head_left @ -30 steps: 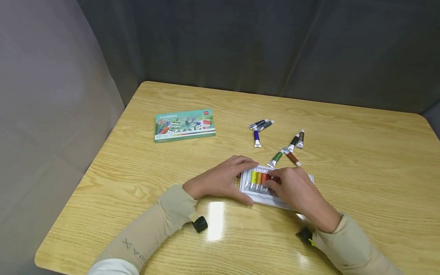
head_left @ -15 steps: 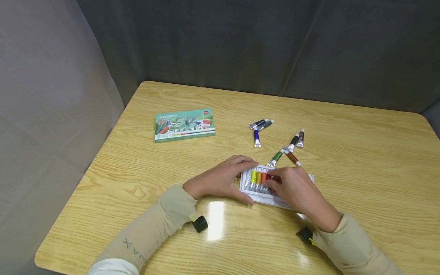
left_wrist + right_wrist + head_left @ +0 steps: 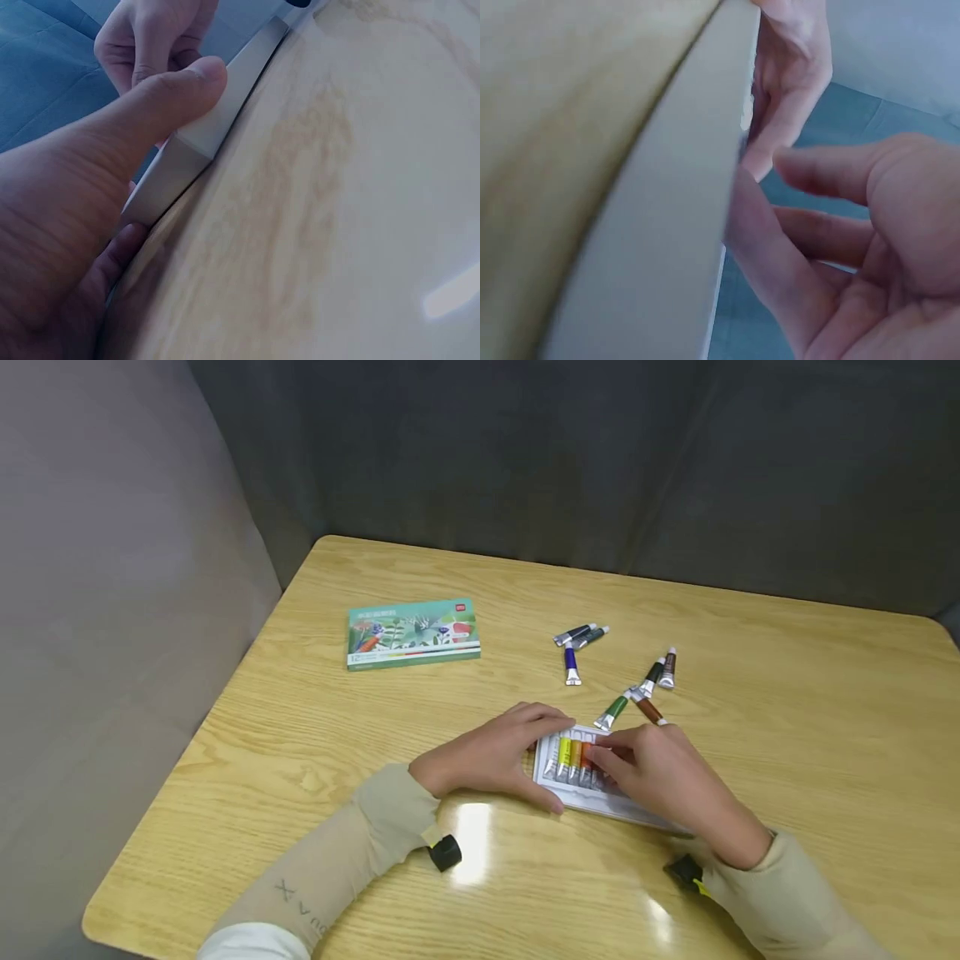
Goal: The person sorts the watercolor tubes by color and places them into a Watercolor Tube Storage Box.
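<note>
My left hand point(image 3: 498, 756) holds the left end of a white plastic tray point(image 3: 600, 802), its thumb at the near edge and its fingers at the far edge. A row of small paint tubes lies in the tray, including a yellow tube point(image 3: 565, 752), an ochre tube point(image 3: 575, 753) and an orange-red tube point(image 3: 587, 755). Over the middle of the tray is my right hand point(image 3: 667, 768), fingertips beside the orange-red tube. In the right wrist view its thumb point(image 3: 821, 171) stands apart from the fingers, with no tube visible between them. This hand covers the tray's right part.
Beyond the tray lie loose tubes: a green tube point(image 3: 616, 707), a brown tube point(image 3: 649, 707), two dark tubes, a blue tube point(image 3: 572, 665) and a grey-black pair. A teal printed paint box point(image 3: 412, 635) lies at the back left of the wooden table point(image 3: 300, 735).
The head view has shifted slightly. My right hand has moved a little to the right over the tray, while the left hand keeps its hold. The loose tubes and box have not moved.
</note>
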A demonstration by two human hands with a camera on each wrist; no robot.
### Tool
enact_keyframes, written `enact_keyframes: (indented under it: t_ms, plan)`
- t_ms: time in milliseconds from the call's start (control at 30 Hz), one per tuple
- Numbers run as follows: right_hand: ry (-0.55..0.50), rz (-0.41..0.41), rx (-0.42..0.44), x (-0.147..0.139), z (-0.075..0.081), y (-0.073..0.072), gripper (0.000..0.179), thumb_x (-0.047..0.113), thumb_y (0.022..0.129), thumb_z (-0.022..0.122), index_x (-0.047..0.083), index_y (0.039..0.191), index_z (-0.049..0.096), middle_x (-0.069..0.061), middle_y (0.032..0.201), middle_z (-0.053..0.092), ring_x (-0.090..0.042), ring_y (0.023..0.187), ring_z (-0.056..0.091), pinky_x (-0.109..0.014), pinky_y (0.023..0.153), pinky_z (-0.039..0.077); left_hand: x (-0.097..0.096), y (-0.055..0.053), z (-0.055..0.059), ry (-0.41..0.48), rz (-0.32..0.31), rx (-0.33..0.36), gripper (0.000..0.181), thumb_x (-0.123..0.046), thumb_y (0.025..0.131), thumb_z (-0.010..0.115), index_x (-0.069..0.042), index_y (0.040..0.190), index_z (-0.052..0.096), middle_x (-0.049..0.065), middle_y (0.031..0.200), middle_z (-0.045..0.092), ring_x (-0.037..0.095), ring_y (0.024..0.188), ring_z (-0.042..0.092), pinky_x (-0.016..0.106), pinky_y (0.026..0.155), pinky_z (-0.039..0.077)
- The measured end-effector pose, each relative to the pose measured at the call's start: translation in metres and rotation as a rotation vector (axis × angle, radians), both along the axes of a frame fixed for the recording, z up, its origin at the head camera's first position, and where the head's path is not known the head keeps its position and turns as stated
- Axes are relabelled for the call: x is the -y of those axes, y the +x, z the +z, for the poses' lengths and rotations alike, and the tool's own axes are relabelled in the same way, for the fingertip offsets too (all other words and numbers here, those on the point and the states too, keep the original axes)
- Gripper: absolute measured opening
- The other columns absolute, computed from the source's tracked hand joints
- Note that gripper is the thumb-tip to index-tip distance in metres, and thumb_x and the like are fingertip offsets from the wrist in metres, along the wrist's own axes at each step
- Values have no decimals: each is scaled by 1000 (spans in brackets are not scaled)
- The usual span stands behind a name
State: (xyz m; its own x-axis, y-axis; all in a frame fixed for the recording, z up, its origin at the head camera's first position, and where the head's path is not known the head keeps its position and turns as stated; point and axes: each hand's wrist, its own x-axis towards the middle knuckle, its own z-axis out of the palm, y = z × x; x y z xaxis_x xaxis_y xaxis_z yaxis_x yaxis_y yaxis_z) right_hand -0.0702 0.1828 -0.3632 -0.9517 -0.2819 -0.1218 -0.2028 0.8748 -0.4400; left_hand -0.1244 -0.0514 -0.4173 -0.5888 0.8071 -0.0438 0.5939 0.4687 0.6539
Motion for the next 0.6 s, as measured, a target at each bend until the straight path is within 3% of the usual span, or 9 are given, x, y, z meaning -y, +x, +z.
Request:
enact_keyframes:
  t_ms: [133,267,400,600]
  plan:
    - [10,20,2,-5,9,-5,22,28,98,71,10,103,83,5,68,72,-7,48,43,-23,45,32,-3,0,1,-4,-5,3,109,-65,74,85,-21,161,37,-5,163,39,13,149,37,32,125,38]
    - [24,52,-25,-7,21,-18,21,27,98,71,10,99,83,2,73,75,-4,52,54,-23,50,41,-2,0,1,-6,0,8,109,-65,74,85,-22,162,37,-5,163,39,13,150,37,34,125,38]
    - [38,41,20,-8,32,-41,23,26,99,70,7,105,81,-4,82,78,-6,58,62,-27,57,48,-3,0,0,-2,-4,4,109,-64,73,86,-20,161,38,-5,162,40,14,149,38,33,125,38]
    - [105,33,69,-6,30,-84,21,22,100,67,5,104,80,-3,75,76,-11,60,64,-28,59,48,-3,1,-1,-4,0,9,109,-64,73,87,-21,161,38,-5,163,40,14,150,38,35,125,38]
